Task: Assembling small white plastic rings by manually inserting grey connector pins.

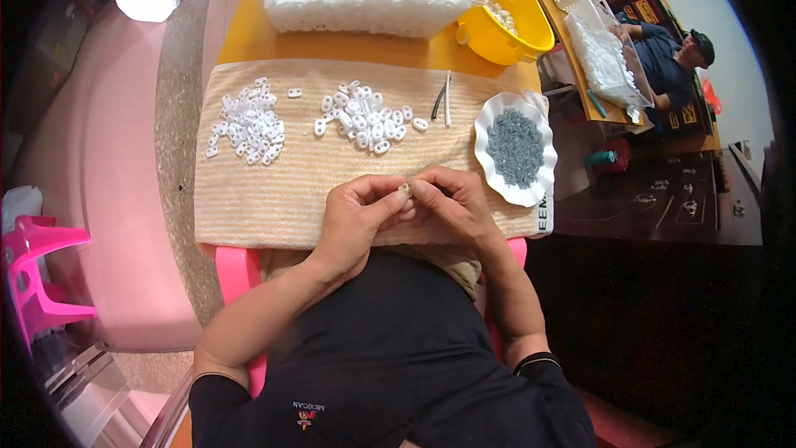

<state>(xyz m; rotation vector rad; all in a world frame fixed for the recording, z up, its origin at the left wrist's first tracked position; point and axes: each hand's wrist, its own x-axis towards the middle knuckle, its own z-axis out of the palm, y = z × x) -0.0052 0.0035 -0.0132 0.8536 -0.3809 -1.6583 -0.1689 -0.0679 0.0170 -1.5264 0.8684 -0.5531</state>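
Observation:
My left hand (pixel 352 220) and my right hand (pixel 460 207) meet over the table's near edge, fingertips pinched together. Between them is a small pale plastic piece (pixel 405 189), mostly covered by the thumbs and fingers. Beyond the hands lies a pile of white two-holed plastic pieces (pixel 369 120), with a second pile of small white pieces (pixel 249 126) to its left. On the right, a white wavy-rimmed dish (pixel 483 148) holds many tiny grey slender parts (pixel 516 148). A thin black stick (pixel 438 103) and a thin white stick (pixel 448 101) lie near the dish.
A striped cloth (pixel 274 211) covers the tabletop. At the far side stand a clear bin (pixel 356 21) full of white pieces and a yellow basin (pixel 497 46). Another person (pixel 663 66) sits at a table to the right. A pink stool (pixel 46 274) stands left.

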